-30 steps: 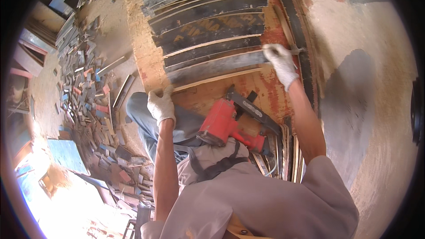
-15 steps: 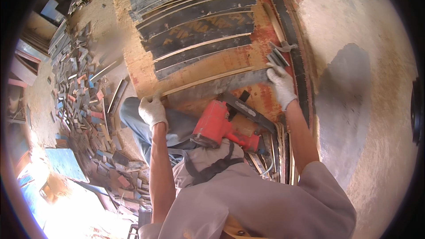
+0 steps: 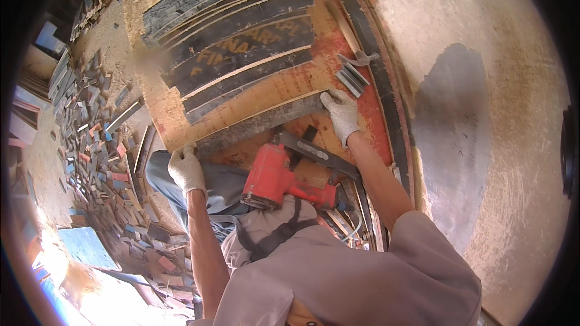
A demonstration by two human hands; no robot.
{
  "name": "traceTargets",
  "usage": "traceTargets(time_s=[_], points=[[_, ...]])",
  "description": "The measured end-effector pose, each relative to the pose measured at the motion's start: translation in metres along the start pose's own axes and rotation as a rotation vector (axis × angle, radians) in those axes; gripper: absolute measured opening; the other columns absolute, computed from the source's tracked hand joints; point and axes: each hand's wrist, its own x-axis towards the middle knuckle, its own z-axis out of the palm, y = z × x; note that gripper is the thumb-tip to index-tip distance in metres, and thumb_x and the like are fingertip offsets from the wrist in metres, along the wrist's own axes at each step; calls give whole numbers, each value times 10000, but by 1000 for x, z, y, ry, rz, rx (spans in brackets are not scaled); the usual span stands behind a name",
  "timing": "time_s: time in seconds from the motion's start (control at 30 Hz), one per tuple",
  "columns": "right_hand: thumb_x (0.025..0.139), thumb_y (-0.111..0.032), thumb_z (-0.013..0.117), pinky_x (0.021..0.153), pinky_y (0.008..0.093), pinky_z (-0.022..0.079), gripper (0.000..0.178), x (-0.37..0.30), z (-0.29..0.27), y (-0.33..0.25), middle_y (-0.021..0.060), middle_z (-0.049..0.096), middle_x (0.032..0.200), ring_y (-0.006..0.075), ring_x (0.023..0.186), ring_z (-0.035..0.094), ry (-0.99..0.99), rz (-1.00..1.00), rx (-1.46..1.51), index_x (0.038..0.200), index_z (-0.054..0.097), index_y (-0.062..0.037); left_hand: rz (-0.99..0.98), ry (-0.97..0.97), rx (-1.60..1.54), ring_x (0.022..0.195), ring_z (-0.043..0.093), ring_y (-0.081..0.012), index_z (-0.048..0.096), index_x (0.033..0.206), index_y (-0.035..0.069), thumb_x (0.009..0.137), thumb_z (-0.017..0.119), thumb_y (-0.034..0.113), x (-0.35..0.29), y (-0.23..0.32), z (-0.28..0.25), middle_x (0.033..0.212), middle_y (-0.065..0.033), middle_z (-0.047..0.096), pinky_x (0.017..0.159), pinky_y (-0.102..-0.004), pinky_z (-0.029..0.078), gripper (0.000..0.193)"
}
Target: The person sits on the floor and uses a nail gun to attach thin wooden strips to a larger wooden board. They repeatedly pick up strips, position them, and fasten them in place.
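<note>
A long dark plywood strip (image 3: 260, 122) with a pale edge lies across the wooden board in front of me. My left hand (image 3: 186, 169), in a pale glove, is closed round the strip's left end at the board's near left edge. At the other end, the gloved fingers of my right hand (image 3: 341, 116) pinch the strip, thumb on top. Between my forearms a red nail gun (image 3: 269, 176) with a black magazine rests by my lap. Just beyond my right hand lie grey nail strips (image 3: 352, 78), with a claw hammer (image 3: 344, 29) past them.
Several dark plywood strips (image 3: 241, 54) lie in rows on the far part of the board (image 3: 175, 133). Offcuts (image 3: 115, 163) cover the floor at left. More strips (image 3: 374, 217) are stacked beneath my right forearm. A concrete floor with a dark patch (image 3: 453, 145) extends at right.
The whole view has shifted, so the board and tools appear further left. My right hand now has its thumb over the strip's end. Both hands stay at the strip's ends.
</note>
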Motion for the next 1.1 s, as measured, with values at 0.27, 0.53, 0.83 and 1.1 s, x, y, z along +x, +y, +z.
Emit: traceTargets(time_s=[0.27,0.53,0.83,1.1], points=[[963,-125,798,840,276,552,293,-4,30,6,45,770,1079,110,935,686,70,-162,3,1215,758,21,146,-44,209,891,756,-208,803,1082,-38,874,852,230,-17,17,-3,976,-153,809,852,-333,577,343],[968,-81,776,776,271,556,258,-11,20,4,39,771,1023,96,880,679,27,-149,-43,1204,766,21,-4,-26,71,935,738,-187,794,1126,-51,863,846,141,-17,23,-5,1019,-129,806,892,-325,567,329],[961,-67,777,803,283,574,285,-20,22,-19,69,773,1065,121,915,695,-9,-103,-58,1235,760,7,-38,-18,26,944,721,-175,768,1184,-61,872,842,92,-17,24,-5,1053,-128,792,888,-309,566,355],[950,-66,791,726,258,560,285,-13,18,-15,60,773,1032,95,851,681,-29,-84,-82,1223,766,12,-19,-10,-5,956,728,-177,761,1174,-68,872,843,79,-18,14,-4,1048,-114,796,898,-314,570,346]])
